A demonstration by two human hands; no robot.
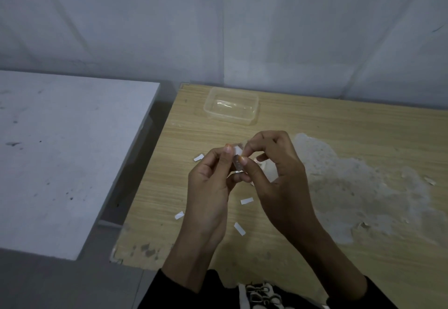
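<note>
view: head cam, looking down at desk.
L hand (210,185): held above desk, thumb pointing up. clear piece is pinched betw. thumb and curled fingers.
R hand (275,170): just beside L hand, fingertips meeting it. thumb and forefinger are closed together on white tab; other fingers are curled.
clear piece (238,166): small and see-through, held in the air betw. both hands, above the middle of desk. exact shape cannot be told.
white tab (236,149): sits at top end of clear piece, betw. L thumb and R forefinger.
paper strips (246,201): four, white, lying flat on desk. one is left of L hand, one under the wrists, two nearer the person.
container (253,114): clear plastic, rectangular, lid off. stands at far edge of desk, well apart from hands.
desk (315,119): wood-grain top.
worn patch (351,187): pale, veneer peeled away, right of R hand.
side table (60,151): white top, smudged, left of desk with a gap betw. them.
backdrop (218,17): pale creased sheet behind both tables.
sleeves (378,291): dark, seen at bottom edge of view.
</note>
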